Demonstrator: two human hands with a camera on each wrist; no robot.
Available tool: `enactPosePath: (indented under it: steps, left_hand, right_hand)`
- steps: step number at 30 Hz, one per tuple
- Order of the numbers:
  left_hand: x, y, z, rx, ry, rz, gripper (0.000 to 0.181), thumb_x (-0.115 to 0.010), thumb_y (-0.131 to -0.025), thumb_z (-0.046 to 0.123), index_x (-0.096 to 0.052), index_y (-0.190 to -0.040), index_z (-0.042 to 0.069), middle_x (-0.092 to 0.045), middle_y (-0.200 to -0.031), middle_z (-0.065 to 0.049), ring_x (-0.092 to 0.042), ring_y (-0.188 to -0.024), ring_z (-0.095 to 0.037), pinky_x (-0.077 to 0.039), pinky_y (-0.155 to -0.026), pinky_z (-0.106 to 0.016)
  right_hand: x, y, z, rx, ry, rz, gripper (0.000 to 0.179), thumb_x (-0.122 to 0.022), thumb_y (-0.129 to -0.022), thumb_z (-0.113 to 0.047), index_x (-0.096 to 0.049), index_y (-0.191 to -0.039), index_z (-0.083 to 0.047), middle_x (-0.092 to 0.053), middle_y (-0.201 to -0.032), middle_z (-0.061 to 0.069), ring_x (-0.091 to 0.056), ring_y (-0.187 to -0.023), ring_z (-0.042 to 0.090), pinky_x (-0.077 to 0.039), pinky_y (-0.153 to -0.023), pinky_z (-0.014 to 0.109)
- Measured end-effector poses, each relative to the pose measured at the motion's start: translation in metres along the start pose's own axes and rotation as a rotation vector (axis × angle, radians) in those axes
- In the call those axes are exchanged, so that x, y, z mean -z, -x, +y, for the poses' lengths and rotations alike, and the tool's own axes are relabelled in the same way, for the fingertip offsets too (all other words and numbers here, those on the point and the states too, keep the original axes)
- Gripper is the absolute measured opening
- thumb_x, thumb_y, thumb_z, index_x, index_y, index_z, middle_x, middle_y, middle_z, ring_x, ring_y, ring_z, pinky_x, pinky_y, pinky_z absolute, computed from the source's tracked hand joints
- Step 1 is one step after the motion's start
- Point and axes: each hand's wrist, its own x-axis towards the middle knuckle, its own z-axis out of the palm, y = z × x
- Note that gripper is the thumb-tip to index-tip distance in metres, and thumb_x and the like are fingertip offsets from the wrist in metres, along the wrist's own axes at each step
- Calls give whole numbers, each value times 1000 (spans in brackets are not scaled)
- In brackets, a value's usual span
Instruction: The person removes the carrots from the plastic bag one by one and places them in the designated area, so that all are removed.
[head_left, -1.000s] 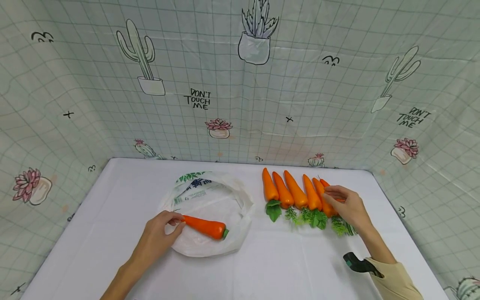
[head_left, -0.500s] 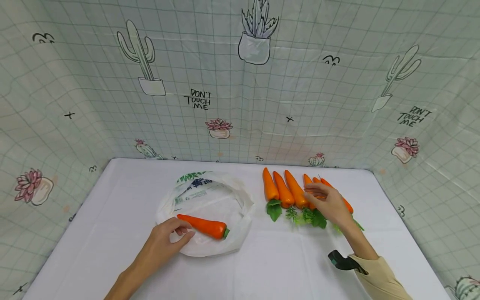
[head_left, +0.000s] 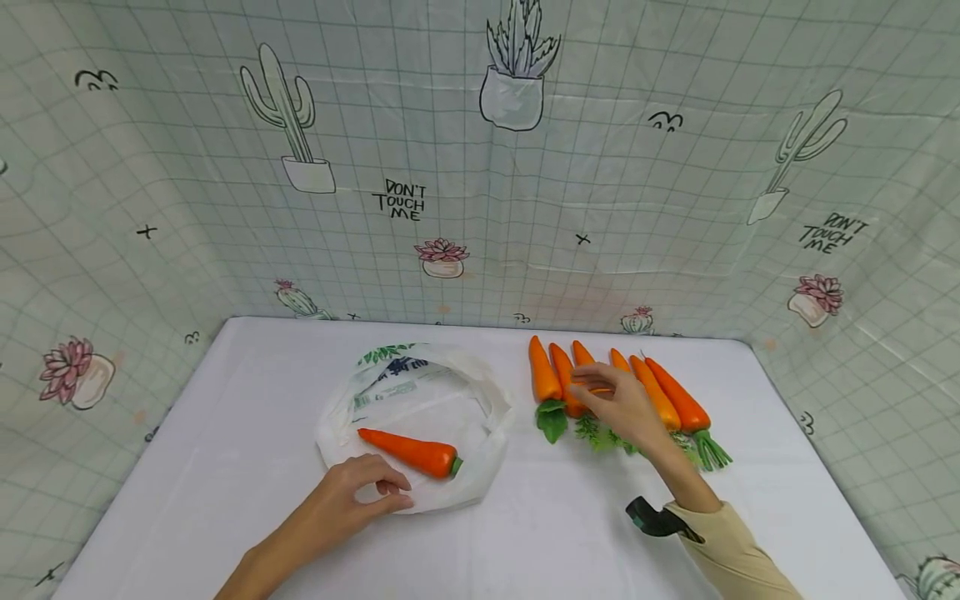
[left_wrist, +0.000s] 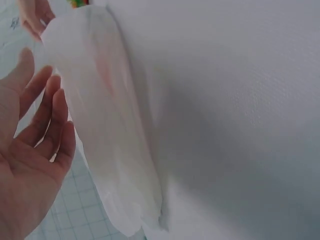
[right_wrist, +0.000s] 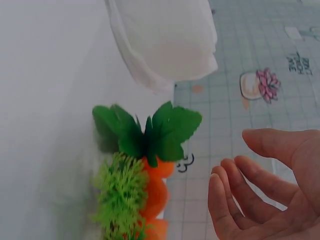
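Observation:
A single orange carrot (head_left: 412, 454) with a short green stub lies within the outline of the white plastic bag (head_left: 483, 492), and in the left wrist view an orange tint shows through the bag wall (left_wrist: 115, 135). Beside the bag's near edge, my left hand (head_left: 352, 500) hovers with relaxed fingers, holding nothing. My right hand (head_left: 622, 407) is above a row of orange carrots (head_left: 678, 398), partly hiding the middle ones. Its fingers are loosely bent and apart from the carrots in the right wrist view, where green leaves (right_wrist: 170, 130) show on the nearest carrot.
A white cloth covers the table (head_left: 540, 533). Behind it hangs a gridded curtain (head_left: 480, 208) printed with cacti, which also closes in both sides. A black strap piece (head_left: 656, 518) sits at the right wrist near the beige sleeve (head_left: 738, 554).
My right hand has moved left along the row, uncovering the rightmost carrots. My left hand has drawn away from the single carrot's tip, toward the right and the bag's near edge.

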Motion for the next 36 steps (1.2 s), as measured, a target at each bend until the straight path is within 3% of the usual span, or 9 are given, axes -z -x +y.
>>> enactPosePath:
  steps: [6,9,15,22,24,30,36]
  left_hand:
    - [-8,-2,2,-105,-1,0,14,-79,-89,10,-75,-102,16,-67,-91,10,-61,-83,-7,-56,-74,-25]
    - [-13,-4,4,-115,-14,-13,17,-78,-89,8,-75,-105,15,-66,-92,10,-60,-83,-7,-56,-74,-25]
    - [-19,-7,11,-57,-26,-74,24,-76,-91,6,-76,-114,11,-66,-94,9,-60,-84,-4,-57,-72,-25]
    - [-22,-9,20,77,-91,-184,33,-71,-97,13,-73,-129,16,-67,-99,7,-59,-91,-4,-56,-82,-22]
    - [-24,-9,20,60,-124,-194,33,-71,-97,12,-73,-130,16,-66,-99,7,-59,-91,-4,-56,-83,-21]
    - [-33,-8,16,-100,-226,-148,38,-74,-92,3,-72,-129,10,-64,-101,4,-61,-90,-7,-55,-81,-19]
    - [-39,-9,18,-54,-269,-147,45,-75,-92,5,-65,-136,3,-64,-115,0,-63,-99,-14,-57,-91,-28]
  right_hand:
    - [-13,-5,-10,28,-33,-17,32,-71,-98,-15,-69,-124,3,-72,-118,16,-69,-104,32,-57,-90,44]
    - [-20,-7,-15,32,-39,-25,32,-72,-97,-14,-69,-123,2,-72,-117,15,-69,-103,31,-57,-91,43]
    - [-31,-11,-24,51,-63,-47,32,-74,-95,-17,-71,-123,-2,-73,-118,13,-70,-101,27,-58,-88,37]
    - [-45,-15,-37,110,-121,-94,30,-73,-96,-15,-71,-122,-2,-71,-119,17,-70,-99,25,-58,-91,37]
    - [-49,-16,-41,117,-129,-108,30,-73,-96,-15,-70,-123,-1,-71,-119,17,-69,-99,25,-58,-91,39]
    - [-62,-18,-50,162,-146,-135,30,-72,-97,-13,-69,-122,3,-72,-115,17,-69,-99,25,-58,-89,33]
    - [-75,-21,-56,221,-155,-173,26,-70,-97,-11,-70,-120,1,-71,-116,19,-69,-98,23,-57,-90,30]
